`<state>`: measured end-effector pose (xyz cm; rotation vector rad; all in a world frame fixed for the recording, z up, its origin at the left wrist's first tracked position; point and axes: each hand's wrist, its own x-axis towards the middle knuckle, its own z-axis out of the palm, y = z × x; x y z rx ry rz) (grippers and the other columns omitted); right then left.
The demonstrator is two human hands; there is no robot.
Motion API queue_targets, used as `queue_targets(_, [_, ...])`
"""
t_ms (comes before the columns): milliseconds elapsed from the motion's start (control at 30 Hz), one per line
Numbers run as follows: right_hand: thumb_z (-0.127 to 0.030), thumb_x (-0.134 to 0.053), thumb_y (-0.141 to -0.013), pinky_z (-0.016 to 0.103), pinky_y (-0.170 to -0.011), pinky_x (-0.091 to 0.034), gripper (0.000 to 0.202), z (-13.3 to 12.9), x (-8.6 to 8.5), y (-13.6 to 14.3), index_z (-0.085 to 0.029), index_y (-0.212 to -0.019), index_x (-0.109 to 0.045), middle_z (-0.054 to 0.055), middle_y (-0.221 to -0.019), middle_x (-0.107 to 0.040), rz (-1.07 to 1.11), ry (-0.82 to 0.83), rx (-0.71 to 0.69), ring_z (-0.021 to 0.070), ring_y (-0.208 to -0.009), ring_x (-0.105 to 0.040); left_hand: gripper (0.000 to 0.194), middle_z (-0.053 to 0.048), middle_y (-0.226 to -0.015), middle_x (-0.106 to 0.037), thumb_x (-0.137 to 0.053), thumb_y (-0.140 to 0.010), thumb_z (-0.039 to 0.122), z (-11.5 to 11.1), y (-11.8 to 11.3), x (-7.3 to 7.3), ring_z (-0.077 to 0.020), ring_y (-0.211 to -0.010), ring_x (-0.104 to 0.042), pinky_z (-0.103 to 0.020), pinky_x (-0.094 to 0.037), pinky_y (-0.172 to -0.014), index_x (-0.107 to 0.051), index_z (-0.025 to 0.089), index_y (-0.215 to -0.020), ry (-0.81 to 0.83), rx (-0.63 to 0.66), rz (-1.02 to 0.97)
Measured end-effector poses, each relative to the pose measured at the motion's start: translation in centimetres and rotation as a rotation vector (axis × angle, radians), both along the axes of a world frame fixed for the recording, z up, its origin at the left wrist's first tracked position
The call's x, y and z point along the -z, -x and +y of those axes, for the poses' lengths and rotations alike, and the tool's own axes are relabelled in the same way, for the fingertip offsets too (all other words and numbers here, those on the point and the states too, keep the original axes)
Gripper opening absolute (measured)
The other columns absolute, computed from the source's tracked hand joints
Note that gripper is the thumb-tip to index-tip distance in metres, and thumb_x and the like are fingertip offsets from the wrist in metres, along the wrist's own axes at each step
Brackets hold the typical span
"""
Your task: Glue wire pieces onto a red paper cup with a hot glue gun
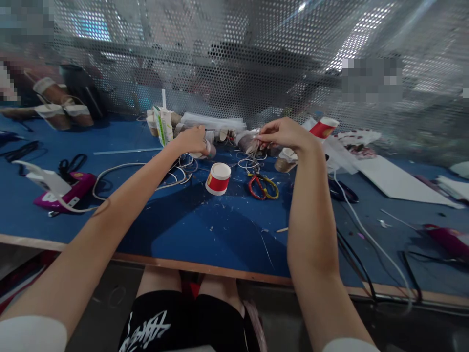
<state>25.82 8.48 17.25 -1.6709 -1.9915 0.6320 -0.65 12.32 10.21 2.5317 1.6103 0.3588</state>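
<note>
My left hand point(192, 140) reaches to the back of the blue table, fingers curled down among small rolls and clear-wrapped items; what they hold is hidden. My right hand point(280, 133) has thumb and fingers pinched together over a clear-wrapped greyish bundle point(246, 142); the thing in the pinch is too small to make out. Between and in front of my hands, a red and white paper cup point(218, 179) stands upside down. To its right lie scissors point(263, 187) with one red and one yellow handle. Thin white wire point(179, 175) is looped left of the cup.
A purple device point(71, 195) with a white plug and cable lies at left. A small carton point(163, 124) stands at the back. Another red paper cup point(324, 128) and a white board point(403, 182) are at right. A perforated metal screen point(190, 63) closes off the back.
</note>
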Motion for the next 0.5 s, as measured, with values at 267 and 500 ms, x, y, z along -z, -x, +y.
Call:
queue_targets(267, [-0.016,-0.076,-0.08,0.031,-0.069,-0.055,0.021,-0.2,-0.3,0.1,-0.02,-0.063,-0.065,0.003,-0.065,-0.066,0.011,0.019,0.011,0.0138,-0.061,-0.061,0.09,-0.019,-0.146,-0.046,-0.082,-0.067,0.036,0.1,-0.3,0.4,-0.0412,-0.132,-0.05,-0.051,-0.04,-0.11,-0.038,0.016,-0.143,-0.165,-0.116,-0.148])
queue_targets(500, [-0.012,-0.075,-0.078,0.035,-0.072,-0.056,0.02,-0.3,-0.1,0.4,-0.019,-0.062,-0.065,0.002,-0.063,-0.065,0.153,-0.226,0.067,0.0151,-0.062,-0.062,0.098,-0.022,-0.149,-0.038,-0.086,-0.065,0.035,4.2,1.5,2.3,-0.0408,-0.148,-0.03,-0.052,-0.024,-0.121,-0.032,0.015,-0.145,-0.221,0.035,-0.387])
